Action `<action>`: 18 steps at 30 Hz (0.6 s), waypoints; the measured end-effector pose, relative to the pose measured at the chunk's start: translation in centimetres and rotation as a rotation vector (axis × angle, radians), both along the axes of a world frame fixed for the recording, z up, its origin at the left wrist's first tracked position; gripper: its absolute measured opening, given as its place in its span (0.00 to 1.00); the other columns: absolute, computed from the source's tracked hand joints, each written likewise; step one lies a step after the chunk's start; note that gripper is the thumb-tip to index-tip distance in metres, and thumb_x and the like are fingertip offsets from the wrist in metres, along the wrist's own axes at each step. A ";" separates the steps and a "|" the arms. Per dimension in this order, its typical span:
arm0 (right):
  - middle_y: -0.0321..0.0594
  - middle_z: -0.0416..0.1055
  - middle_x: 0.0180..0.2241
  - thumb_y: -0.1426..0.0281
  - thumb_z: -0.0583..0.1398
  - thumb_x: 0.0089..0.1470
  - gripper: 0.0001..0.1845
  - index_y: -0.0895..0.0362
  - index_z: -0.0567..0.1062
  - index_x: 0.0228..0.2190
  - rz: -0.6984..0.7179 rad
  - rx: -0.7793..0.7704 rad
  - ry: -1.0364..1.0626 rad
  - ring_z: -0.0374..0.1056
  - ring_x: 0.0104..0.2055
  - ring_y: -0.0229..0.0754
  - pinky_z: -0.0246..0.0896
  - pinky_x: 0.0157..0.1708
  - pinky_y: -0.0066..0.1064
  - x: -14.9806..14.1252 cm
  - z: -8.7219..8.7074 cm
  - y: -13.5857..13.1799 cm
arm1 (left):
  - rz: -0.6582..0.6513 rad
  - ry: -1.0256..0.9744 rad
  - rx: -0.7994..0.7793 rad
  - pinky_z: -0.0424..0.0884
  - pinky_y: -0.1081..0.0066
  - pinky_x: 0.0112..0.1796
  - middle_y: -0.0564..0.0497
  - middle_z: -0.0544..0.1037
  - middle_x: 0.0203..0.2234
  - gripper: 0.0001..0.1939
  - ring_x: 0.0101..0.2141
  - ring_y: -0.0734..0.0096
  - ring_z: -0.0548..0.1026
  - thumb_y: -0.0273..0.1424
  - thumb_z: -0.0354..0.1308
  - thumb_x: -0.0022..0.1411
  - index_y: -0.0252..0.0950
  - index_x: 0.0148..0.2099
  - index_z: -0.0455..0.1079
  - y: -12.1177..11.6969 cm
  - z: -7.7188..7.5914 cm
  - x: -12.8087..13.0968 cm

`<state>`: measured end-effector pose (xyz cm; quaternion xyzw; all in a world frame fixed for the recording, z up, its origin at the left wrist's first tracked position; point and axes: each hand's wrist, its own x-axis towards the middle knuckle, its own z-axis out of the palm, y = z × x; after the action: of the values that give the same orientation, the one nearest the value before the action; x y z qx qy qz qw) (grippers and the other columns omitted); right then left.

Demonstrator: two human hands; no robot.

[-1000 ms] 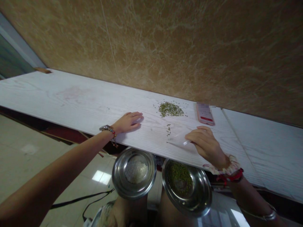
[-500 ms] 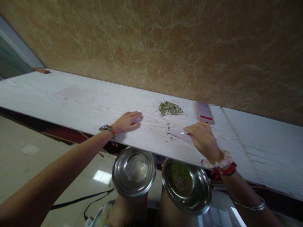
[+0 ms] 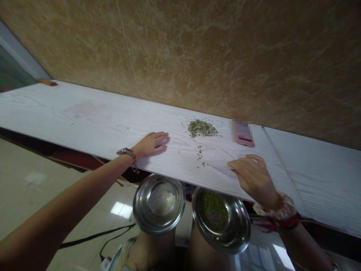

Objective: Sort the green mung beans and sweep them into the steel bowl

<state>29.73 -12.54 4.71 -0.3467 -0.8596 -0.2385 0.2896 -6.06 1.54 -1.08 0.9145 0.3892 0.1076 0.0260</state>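
Note:
My left hand (image 3: 152, 143) lies flat and open on the white wooden table (image 3: 84, 120), with a watch and bead bracelet at the wrist. My right hand (image 3: 252, 175) rests near the table's front edge, fingers bent and pinched on a faint clear plastic piece (image 3: 218, 160) that lies on the table. A few loose green beans (image 3: 200, 156) lie just left of that piece. Further back sits a small pile of green beans (image 3: 202, 128).
A pink phone (image 3: 243, 136) lies right of the pile, near the brown marbled wall. Below the table edge, on my knees, sit two steel bowls: one (image 3: 138, 210) with white grains, one (image 3: 243, 229) with green beans. A black cable (image 3: 93, 237) crosses the tiled floor.
My right hand with the clear piece slid back and left to the loose beans, then drew forward and right toward the table edge. The left hand stayed put.

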 end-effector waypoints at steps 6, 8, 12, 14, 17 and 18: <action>0.35 0.76 0.29 0.81 0.55 0.54 0.13 0.55 0.71 0.38 -0.045 0.041 0.033 0.70 0.32 0.38 0.58 0.44 0.36 -0.1 0.3 0.0 | 0.000 -0.012 0.013 0.60 0.58 0.56 0.45 0.66 0.59 0.21 0.58 0.61 0.64 0.41 0.45 0.66 0.38 0.56 0.64 0.0 -0.1 -0.1; 0.35 0.76 0.28 0.81 0.55 0.55 0.11 0.55 0.71 0.38 -0.068 0.053 0.016 0.70 0.31 0.39 0.58 0.44 0.36 -0.1 0.1 0.1 | 0.003 -0.013 0.012 0.60 0.58 0.56 0.45 0.66 0.59 0.21 0.58 0.60 0.64 0.40 0.45 0.66 0.37 0.56 0.64 0.0 -0.2 -0.1; 0.35 0.76 0.29 0.82 0.53 0.54 0.16 0.54 0.72 0.40 -0.041 0.000 0.015 0.70 0.32 0.39 0.57 0.45 0.38 -0.1 -0.4 -0.1 | -0.006 -0.024 0.004 0.60 0.58 0.56 0.46 0.66 0.59 0.21 0.58 0.61 0.64 0.40 0.46 0.66 0.38 0.57 0.64 0.1 -0.2 -0.1; 0.35 0.76 0.29 0.83 0.53 0.53 0.17 0.54 0.72 0.41 -0.019 -0.021 0.026 0.70 0.33 0.39 0.57 0.46 0.39 -0.2 -0.5 -0.3 | -0.007 -0.028 0.004 0.60 0.58 0.56 0.47 0.66 0.59 0.21 0.58 0.61 0.64 0.41 0.46 0.66 0.39 0.57 0.63 0.1 -0.2 -0.1; 0.35 0.76 0.29 0.84 0.54 0.52 0.17 0.55 0.71 0.39 -0.007 -0.026 0.020 0.69 0.32 0.39 0.57 0.46 0.38 -0.3 -0.3 -0.5 | 0.001 -0.021 0.004 0.60 0.58 0.56 0.47 0.66 0.59 0.21 0.58 0.61 0.64 0.41 0.45 0.66 0.39 0.57 0.64 0.1 -0.2 -0.1; 0.36 0.76 0.29 0.84 0.54 0.52 0.16 0.56 0.71 0.39 -0.006 -0.020 0.010 0.69 0.33 0.39 0.58 0.46 0.38 -0.4 -0.3 -0.4 | 0.004 -0.017 0.004 0.60 0.58 0.56 0.46 0.66 0.59 0.21 0.58 0.61 0.64 0.41 0.45 0.66 0.39 0.57 0.64 0.1 -0.1 0.0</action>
<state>29.30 -12.98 4.45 -0.3532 -0.8597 -0.2289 0.2896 -6.09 1.66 -1.23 0.9128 0.3906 0.1162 0.0274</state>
